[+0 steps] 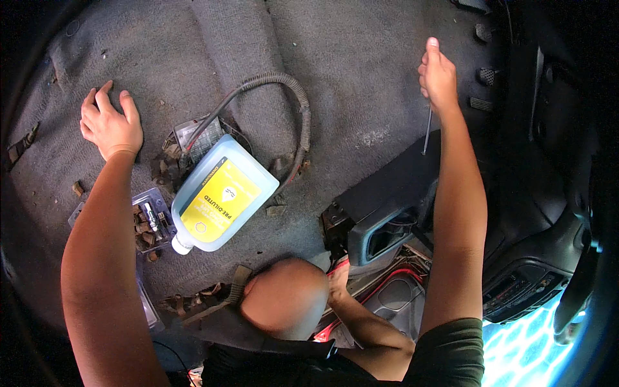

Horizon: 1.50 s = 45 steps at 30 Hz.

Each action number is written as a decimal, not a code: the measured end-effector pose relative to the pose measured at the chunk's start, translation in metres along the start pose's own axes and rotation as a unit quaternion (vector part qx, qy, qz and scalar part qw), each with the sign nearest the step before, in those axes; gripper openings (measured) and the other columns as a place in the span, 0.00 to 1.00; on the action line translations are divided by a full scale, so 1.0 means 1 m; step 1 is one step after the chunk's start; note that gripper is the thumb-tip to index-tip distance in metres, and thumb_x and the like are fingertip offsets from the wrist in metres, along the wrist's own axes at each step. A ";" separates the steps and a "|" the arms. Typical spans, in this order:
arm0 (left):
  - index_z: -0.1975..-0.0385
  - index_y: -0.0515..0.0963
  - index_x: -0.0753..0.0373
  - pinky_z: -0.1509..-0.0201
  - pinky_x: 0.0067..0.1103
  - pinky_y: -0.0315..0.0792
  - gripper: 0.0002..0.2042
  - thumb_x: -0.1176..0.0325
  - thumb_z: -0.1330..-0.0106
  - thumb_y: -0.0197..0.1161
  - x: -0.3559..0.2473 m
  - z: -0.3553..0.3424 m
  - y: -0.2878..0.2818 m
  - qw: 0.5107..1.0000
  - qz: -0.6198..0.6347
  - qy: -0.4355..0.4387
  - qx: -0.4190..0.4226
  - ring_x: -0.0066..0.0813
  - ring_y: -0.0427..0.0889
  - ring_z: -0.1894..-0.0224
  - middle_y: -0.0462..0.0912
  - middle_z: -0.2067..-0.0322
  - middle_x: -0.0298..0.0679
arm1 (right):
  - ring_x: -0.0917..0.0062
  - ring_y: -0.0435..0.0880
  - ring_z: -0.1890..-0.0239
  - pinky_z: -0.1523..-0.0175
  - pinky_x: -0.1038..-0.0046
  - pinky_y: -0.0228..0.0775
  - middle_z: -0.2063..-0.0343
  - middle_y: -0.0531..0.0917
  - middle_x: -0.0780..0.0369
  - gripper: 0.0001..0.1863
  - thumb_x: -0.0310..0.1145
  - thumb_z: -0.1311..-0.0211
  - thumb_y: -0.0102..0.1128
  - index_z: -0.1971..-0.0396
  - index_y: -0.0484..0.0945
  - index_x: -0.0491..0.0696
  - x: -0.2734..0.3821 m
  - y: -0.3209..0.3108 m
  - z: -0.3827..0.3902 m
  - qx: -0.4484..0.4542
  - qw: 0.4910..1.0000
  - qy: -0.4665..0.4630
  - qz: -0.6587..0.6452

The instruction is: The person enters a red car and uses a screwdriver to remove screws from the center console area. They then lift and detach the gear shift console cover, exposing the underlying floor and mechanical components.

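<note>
My left hand lies on the grey carpet with its fingers spread, holding nothing. My right hand is closed in a fist, thumb up, around a thin metal-shafted tool. The tool's grip is hidden in the fist, and its shaft points down to the edge of the black console; I cannot tell whether the tip touches it. Between my arms a pale blue jug with a yellow label lies on its side, its white cap toward me.
A corrugated hose loops behind the jug. A clear tray holds small metal parts. Another person's head and arm are low in the middle, near the door panel. Pedals and the dashboard are right.
</note>
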<state>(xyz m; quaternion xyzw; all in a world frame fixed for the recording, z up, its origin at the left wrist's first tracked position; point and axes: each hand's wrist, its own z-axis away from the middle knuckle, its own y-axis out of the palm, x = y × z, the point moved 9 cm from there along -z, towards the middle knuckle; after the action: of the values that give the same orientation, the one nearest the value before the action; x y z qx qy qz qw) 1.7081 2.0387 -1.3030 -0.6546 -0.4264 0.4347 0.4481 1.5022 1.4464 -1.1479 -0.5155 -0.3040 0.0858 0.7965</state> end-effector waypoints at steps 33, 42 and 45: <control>0.39 0.75 0.47 0.23 0.47 0.49 0.22 0.49 0.29 0.58 0.001 0.002 -0.005 1.000 0.002 -0.018 0.013 0.43 0.63 0.28 0.68 0.35 0.42 | 0.83 0.73 0.85 0.81 0.79 0.63 0.70 0.83 0.61 0.21 0.45 0.23 0.57 0.49 0.71 0.40 0.009 -0.011 0.023 -0.079 0.973 -0.100 -0.191; 0.38 0.74 0.47 0.23 0.49 0.47 0.22 0.51 0.30 0.58 0.004 0.000 -0.006 0.999 0.015 -0.022 0.021 0.41 0.60 0.27 0.67 0.34 0.43 | 0.84 0.74 0.82 0.78 0.80 0.65 0.72 0.81 0.63 0.22 0.42 0.26 0.62 0.46 0.72 0.39 0.008 -0.005 0.029 -0.043 0.967 -0.071 -0.241; 0.38 0.73 0.47 0.23 0.49 0.48 0.22 0.52 0.30 0.58 0.001 0.000 -0.010 0.999 0.018 -0.028 0.028 0.42 0.60 0.27 0.67 0.34 0.43 | 0.84 0.75 0.81 0.77 0.80 0.67 0.73 0.81 0.63 0.20 0.41 0.26 0.62 0.48 0.73 0.40 0.011 -0.011 0.035 -0.065 0.965 -0.104 -0.230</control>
<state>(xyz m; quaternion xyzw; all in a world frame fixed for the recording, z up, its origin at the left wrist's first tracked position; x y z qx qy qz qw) 1.7068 2.0417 -1.2939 -0.6371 -0.4147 0.4721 0.4464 1.4889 1.4735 -1.1238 -0.4704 -0.5005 -0.0668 0.7237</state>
